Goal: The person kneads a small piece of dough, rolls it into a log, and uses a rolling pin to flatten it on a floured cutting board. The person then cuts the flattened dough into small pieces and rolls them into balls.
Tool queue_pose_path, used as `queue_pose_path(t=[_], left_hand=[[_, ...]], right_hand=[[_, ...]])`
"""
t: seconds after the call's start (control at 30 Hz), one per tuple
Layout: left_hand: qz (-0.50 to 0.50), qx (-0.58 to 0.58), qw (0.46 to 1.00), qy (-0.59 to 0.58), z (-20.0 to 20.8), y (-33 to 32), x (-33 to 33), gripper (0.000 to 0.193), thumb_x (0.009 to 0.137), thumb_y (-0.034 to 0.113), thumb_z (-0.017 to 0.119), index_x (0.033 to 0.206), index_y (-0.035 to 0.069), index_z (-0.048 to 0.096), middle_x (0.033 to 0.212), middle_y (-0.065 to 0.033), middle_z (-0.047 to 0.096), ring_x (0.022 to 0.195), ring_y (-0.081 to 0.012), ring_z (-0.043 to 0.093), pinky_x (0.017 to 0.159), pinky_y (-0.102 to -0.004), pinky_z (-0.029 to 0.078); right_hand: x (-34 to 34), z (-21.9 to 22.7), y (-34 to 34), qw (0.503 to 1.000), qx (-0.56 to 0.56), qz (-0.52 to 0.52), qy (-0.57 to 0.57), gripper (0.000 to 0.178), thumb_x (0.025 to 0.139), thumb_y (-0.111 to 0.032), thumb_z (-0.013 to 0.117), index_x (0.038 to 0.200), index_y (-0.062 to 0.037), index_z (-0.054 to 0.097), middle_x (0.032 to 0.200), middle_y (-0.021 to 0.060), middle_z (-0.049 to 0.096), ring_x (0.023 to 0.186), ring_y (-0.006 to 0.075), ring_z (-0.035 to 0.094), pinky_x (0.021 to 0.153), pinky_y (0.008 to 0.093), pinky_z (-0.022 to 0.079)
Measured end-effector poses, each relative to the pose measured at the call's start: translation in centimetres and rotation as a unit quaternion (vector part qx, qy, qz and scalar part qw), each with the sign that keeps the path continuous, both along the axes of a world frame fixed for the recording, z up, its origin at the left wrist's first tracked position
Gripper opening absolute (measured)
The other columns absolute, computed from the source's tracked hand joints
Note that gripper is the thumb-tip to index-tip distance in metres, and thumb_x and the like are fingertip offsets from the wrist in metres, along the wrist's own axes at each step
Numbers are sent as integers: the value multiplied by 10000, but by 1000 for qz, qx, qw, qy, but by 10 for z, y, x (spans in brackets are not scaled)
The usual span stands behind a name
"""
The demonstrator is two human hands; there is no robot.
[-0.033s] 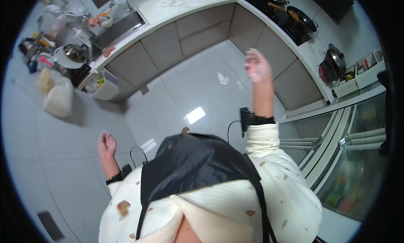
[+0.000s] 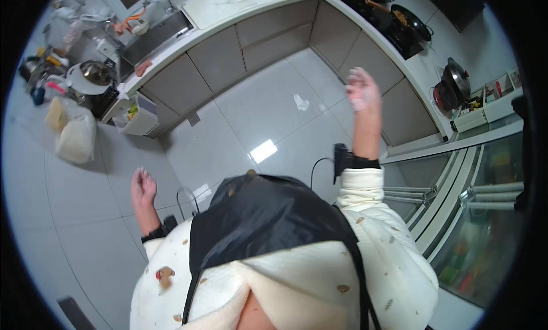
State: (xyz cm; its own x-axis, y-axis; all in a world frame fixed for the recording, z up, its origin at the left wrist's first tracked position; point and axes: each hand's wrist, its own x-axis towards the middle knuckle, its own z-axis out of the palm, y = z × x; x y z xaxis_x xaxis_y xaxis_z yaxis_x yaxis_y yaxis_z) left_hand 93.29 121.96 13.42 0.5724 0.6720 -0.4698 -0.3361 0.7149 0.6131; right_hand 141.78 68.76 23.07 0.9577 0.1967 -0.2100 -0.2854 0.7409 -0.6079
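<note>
The bare left hand (image 2: pixel 144 187), left of centre, and white-smeared right hand (image 2: pixel 363 91), upper right of centre, each form a half-curled, empty grip. A crumpled white scrap (image 2: pixel 301 103) lies upper centre on the glossy grey tiled floor (image 2: pixel 228 137).

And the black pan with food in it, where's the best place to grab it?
Probably by the wooden handle, coming from the pan's left. It sticks out leftward from the rim of the black pan, away from the food, and looks long and slim enough to wrap your fingers around.
</note>
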Motion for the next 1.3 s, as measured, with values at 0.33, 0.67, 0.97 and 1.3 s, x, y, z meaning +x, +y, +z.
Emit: queue_pose_path(t=[0.33,0.67,0.97,1.3], left_hand=[[-274,12,962,19,46,1,471,152,925,142,713,1045,56,680,938,-24,714,775,-117,677,670,-238,570],[-222,14,974,29,60,22,713,212,952,196,679,1122,71,670,963,-41,703,786,-134,679,641,-256,575],[-122,31,990,65,37,102,870,223,977,203,621,1158,75,647,947,-15,689,759,-108,655,638,-227,568],[-262,171,938,150,87,93,1102,275,998,265,597,1197,80,637,1019,24,664,846,-60,606,728,-209,505]], right_hand=[[114,-55,-73,957,-91,-252,108,205,920,-113,673,1105,-41,619,955,60,642,748,147,597,554,280,404],[440,-3,137,973,-228,-4,-36,220,952,-202,658,1119,-61,636,845,6,616,664,66,543,513,204,394],[714,0,298,669,-638,-28,-380,297,896,-261,716,1024,-4,642,822,63,661,645,190,598,613,331,467],[976,10,403,376,-789,27,-486,377,825,-286,771,1073,-49,615,1021,160,662,974,365,662,788,472,540]])
